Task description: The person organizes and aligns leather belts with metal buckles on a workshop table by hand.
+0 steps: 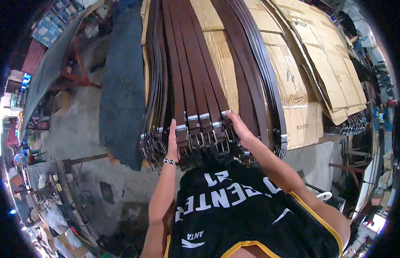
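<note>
Several dark brown leather belts (192, 73) lie side by side on the table, their metal buckles (201, 139) toward me at the near edge. At the left side of this row, my left hand (173, 139) stands on edge with its fingers stretched out, against the outermost belt. On the other side my right hand (239, 129) does the same, its fingers straight and touching the belts near their buckle ends. The row sits between both palms. A bundle of stacked belts (155, 86) is left of my left hand, and another bundle (256, 64) is right of my right hand.
Cardboard sheets (290, 86) cover the table under and beside the belts, with more cardboard (327, 56) at the right over another pile of buckles (348, 125). A dark sheet (122, 86) hangs at the left edge. Concrete floor (75, 116) shows beyond, with a red metal frame (79, 71).
</note>
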